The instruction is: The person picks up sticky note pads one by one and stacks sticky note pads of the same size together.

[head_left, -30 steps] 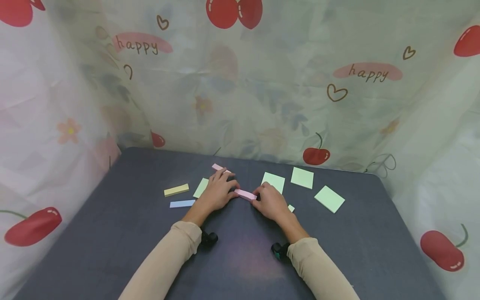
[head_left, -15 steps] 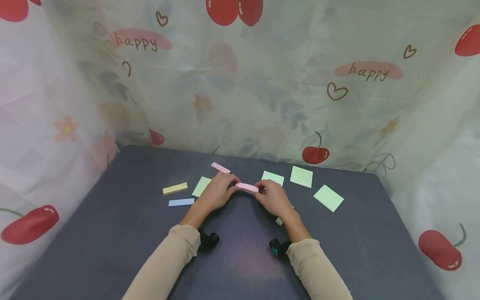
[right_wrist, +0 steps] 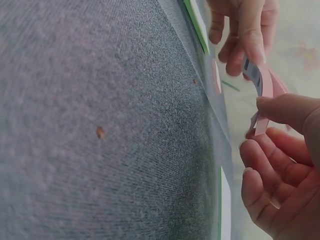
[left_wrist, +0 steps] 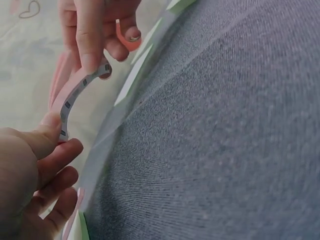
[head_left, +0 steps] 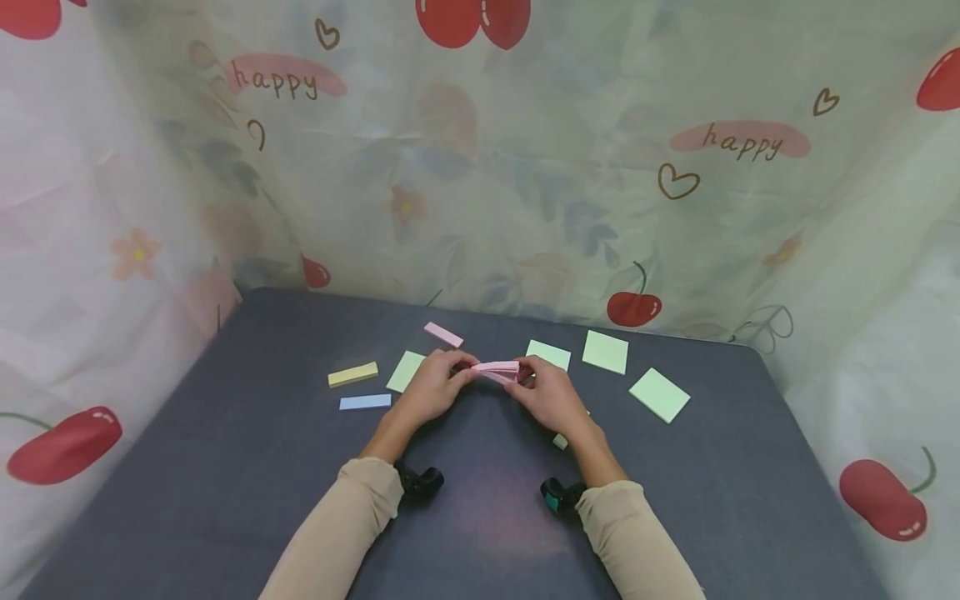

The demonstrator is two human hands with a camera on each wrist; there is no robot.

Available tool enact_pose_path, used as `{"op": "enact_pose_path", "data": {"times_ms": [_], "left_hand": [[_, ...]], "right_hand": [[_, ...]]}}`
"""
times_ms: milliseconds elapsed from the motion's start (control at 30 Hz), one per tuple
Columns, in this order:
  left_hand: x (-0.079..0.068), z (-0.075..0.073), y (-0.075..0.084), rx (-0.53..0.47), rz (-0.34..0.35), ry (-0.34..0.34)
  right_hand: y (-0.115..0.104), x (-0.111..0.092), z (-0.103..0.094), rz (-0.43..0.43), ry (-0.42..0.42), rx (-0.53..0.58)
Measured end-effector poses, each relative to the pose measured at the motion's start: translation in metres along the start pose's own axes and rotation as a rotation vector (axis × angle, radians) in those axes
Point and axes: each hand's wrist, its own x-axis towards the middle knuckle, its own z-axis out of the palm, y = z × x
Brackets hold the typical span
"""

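Softly bowed, a slim pink paper pad (head_left: 498, 367) splays its leaves toward the right end. Its long axis runs left to right above the far half of the ribbed grey tabletop (head_left: 738, 492), the left hand (head_left: 432, 387) pinching one end, the right hand (head_left: 553, 396) the other.

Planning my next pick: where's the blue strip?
In the head view, the blue strip lies left of the left hand, just below the yellow strip.
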Motion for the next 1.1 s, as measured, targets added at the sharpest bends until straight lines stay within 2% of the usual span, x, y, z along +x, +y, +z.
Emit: {"op": "enact_pose_path", "data": {"times_ms": [300,600,800,967,1100], "left_hand": [[-0.002,0.004,-0.002,-0.052,-0.050,0.005],[-0.004,0.007,0.006,-0.133,-0.096,0.015],[-0.003,0.010,0.010,-0.175,-0.098,-0.008],[-0.005,0.015,0.016,-0.159,-0.089,-0.024],[-0.005,0.021,0.021,-0.143,-0.083,-0.011]], "right_hand": [[0.002,-0.001,-0.001,-0.010,-0.013,0.050],[0.007,-0.002,-0.007,-0.022,-0.005,0.068],[0.011,-0.004,-0.011,-0.026,0.000,-0.008],[0.017,-0.007,-0.013,-0.009,-0.014,-0.050],[0.023,-0.009,-0.016,-0.031,-0.016,-0.073]]}}
